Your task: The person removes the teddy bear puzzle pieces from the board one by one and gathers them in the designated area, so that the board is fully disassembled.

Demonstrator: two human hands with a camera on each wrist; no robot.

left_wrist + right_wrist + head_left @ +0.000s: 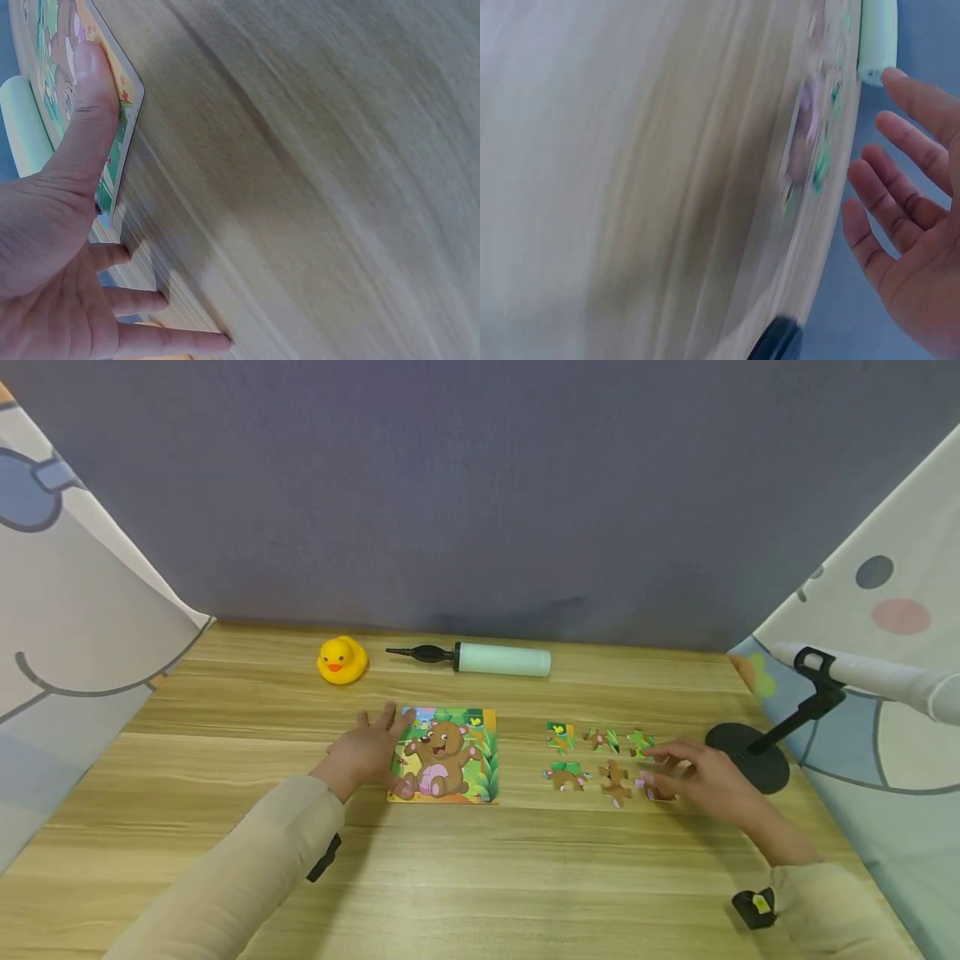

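Observation:
A square puzzle board [450, 768] with a bear picture lies mid-table in the head view. My left hand [363, 753] is at its left edge, fingers spread; in the left wrist view its thumb [94, 97] lies over the board's face, and the other fingers reach the tabletop. Several loose jigsaw pieces [615, 785] lie in two rows to the right of the board. My right hand [708, 781] hovers by the right end of these rows, nearest a brown and purple piece [658, 787]. In the right wrist view its fingers are loosely bent, with nothing between them.
Behind the board lie a yellow rubber duck [342, 660] and a pale green hand pump [502, 659] with a black nozzle. A stand with a round black base [750, 768] and a white tube is at the right. A grey partition [480, 510] rises behind the table.

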